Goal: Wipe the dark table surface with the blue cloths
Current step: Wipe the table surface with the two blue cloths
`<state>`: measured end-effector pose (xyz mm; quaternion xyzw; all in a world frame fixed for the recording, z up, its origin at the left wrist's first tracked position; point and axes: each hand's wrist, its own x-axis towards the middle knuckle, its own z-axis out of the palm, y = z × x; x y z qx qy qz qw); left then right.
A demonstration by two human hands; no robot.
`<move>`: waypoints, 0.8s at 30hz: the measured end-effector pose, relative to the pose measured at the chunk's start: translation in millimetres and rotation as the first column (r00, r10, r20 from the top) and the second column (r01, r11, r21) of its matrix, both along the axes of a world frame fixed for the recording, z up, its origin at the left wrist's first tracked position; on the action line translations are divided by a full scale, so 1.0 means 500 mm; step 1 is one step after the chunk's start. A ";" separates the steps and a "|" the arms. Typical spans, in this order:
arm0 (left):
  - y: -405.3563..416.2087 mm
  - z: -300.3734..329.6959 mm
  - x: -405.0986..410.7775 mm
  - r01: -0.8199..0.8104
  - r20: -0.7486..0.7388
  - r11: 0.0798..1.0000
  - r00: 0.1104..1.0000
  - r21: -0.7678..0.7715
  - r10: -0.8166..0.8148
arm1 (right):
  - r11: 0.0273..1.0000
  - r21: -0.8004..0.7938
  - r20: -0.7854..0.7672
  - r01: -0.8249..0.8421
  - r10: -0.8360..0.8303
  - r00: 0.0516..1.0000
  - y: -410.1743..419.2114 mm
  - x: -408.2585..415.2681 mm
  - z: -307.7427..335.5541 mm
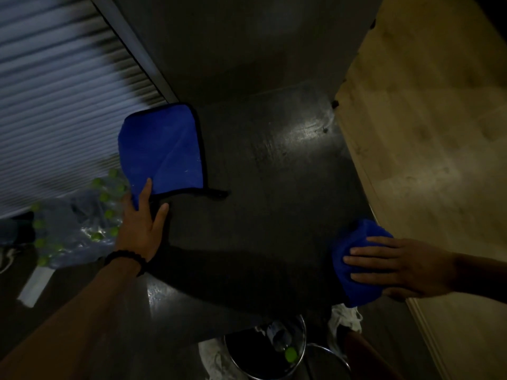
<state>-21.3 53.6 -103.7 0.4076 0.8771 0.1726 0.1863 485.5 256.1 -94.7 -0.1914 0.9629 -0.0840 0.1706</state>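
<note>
Bare left hand (140,226), bare right hand (395,267), black beaded bracelet (124,259)

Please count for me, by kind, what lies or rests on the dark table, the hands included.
Blue cloths: 2 (flat cloth, bunched cloth)
Hands: 2 (left hand, right hand)
Total: 4

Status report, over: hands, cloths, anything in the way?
Left hand flat on corner of spread cloth. Right hand holds bunched cloth at table edge. Nothing seen between.
</note>
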 end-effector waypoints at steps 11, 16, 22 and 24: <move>0.000 0.003 0.005 -0.002 -0.007 1.000 1.000 0.026 0.002 | 0.941 0.043 -0.145 0.335 -0.326 0.934 -0.006 0.045 -0.024; -0.004 -0.009 -0.003 0.001 -0.017 1.000 1.000 0.028 0.000 | 0.884 0.024 -0.172 0.467 -0.456 0.873 -0.046 0.081 -0.034; -0.002 -0.018 -0.008 0.000 -0.027 0.999 1.000 0.035 0.001 | 0.805 -0.017 -0.059 0.593 -0.593 0.803 -0.117 0.129 -0.027; -0.004 -0.019 -0.009 0.007 -0.017 0.999 1.000 0.051 -0.006 | 0.773 -0.059 -0.075 0.632 -0.635 0.769 -0.138 0.136 -0.024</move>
